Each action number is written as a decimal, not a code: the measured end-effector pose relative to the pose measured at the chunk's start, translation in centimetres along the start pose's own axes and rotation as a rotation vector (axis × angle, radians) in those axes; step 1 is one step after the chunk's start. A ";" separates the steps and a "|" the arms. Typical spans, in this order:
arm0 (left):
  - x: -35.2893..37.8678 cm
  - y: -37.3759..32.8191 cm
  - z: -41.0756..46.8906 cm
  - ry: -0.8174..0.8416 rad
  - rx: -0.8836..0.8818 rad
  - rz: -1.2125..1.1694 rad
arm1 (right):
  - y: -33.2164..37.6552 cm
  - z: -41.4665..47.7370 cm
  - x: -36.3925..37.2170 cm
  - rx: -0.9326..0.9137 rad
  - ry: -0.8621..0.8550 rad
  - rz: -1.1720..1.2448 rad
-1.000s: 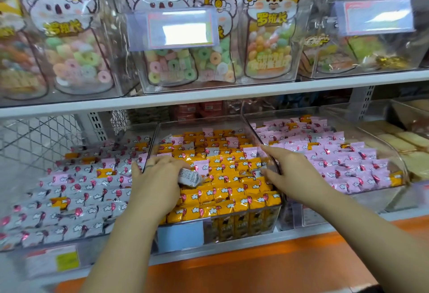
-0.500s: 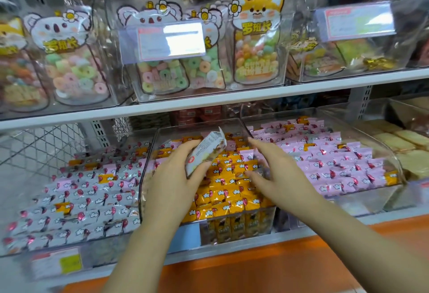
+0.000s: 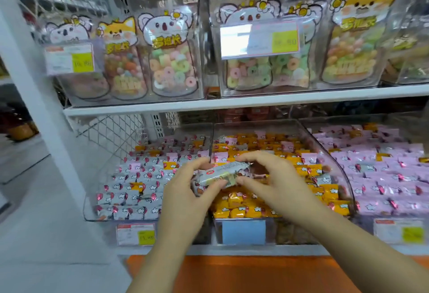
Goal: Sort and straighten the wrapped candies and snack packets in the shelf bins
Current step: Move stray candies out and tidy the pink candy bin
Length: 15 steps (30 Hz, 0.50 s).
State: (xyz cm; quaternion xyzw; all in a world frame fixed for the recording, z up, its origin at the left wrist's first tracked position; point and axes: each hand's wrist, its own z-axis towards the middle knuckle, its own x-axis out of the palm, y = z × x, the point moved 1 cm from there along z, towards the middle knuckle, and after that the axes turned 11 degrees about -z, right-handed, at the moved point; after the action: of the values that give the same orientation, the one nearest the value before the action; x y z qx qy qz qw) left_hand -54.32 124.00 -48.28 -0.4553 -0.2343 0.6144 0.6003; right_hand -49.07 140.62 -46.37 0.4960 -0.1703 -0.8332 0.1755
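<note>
My left hand [image 3: 185, 196] + right hand [image 3: 276, 183] both pinch 1 silver-white wrapped candy packet [image 3: 220, 173], long axis left-right. Matching clear plastic left bin [image 3: 92, 213] lies left, nearer left hand.

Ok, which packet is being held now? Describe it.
On the lower shelf, find the middle clear plastic bin, full of yellow wrapped candies. Above its front, left hand and right hand pinch one silvery-white packet with a red spot, longer than those candies.
</note>
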 end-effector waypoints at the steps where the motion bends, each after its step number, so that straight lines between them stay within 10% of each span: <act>1: -0.6 0.3 0.2 -0.026 -0.011 -0.008 | 0.4 0.4 0.5 0.003 -0.011 0.014; 15: -7.7 5.6 2.4 -0.257 -0.140 0.425 | 5.6 6.0 6.9 0.005 -0.008 -0.176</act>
State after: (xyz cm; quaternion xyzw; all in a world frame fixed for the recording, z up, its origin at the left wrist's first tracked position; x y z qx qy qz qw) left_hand -60.37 116.36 -49.68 -0.4527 -0.2497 0.7619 0.3901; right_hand -56.74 133.18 -46.43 0.5060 -0.1286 -0.8470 0.0996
